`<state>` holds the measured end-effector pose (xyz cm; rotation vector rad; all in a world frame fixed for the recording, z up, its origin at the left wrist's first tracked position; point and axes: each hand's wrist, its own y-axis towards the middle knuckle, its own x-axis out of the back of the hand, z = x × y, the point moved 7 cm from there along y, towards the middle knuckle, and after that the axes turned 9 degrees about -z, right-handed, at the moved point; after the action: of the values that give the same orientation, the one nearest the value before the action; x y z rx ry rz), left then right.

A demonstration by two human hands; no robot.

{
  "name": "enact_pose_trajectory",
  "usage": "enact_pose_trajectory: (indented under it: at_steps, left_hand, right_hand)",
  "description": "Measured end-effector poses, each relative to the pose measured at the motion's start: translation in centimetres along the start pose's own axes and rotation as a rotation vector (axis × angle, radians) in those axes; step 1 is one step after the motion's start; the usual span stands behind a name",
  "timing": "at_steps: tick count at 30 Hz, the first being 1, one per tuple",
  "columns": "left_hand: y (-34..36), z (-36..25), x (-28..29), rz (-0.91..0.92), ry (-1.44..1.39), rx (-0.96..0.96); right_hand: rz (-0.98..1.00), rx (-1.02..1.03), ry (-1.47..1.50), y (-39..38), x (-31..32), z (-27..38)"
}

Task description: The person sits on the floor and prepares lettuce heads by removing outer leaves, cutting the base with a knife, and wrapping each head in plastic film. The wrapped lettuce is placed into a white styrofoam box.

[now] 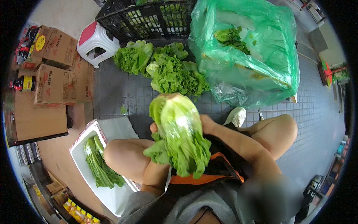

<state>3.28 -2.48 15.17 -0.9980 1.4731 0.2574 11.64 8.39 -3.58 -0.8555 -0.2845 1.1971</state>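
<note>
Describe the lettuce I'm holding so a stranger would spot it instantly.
Find the big green bag at upper right, then the leafy heads on the floor to its left. Just below them in the picture is the lettuce, the only one held up, between left hand and right hand.

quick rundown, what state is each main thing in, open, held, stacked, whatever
lettuce: held up, leafy end splayed
left hand: holding the lettuce, mostly hidden
right hand: holding the lettuce, partly hidden
other lettuces: lying close together on floor
green bag: open, leaves inside
white box: open, greens inside
black crate: upright
stool: upright
cardboard boxes: stacked
</note>
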Motion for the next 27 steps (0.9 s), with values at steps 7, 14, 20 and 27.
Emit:
enact_pose_trajectory:
  at_steps: [7,14,20,27]
  left_hand:
    - [2.4,-4.1,1.0,0.059,-0.038,-0.171]
    - [5.0,-16.1,0.0,-0.763,0.616,-1.103]
    - [11.3,-22.6,8.8,-1.352,1.661,-1.129]
    - [20.2,-18.4,16.4,-0.880,1.770,-0.414]
  right_hand:
    - [-0.034,0.086,-1.484,1.1,8.7,0.8]
    - [0.263,-0.001,-1.426,-0.8,4.8,8.0]
    - [0.519,0.266,-0.953,-12.1,2.6,31.9]
    - [-0.398,0.283,-0.695,-1.9,27.4,41.1]
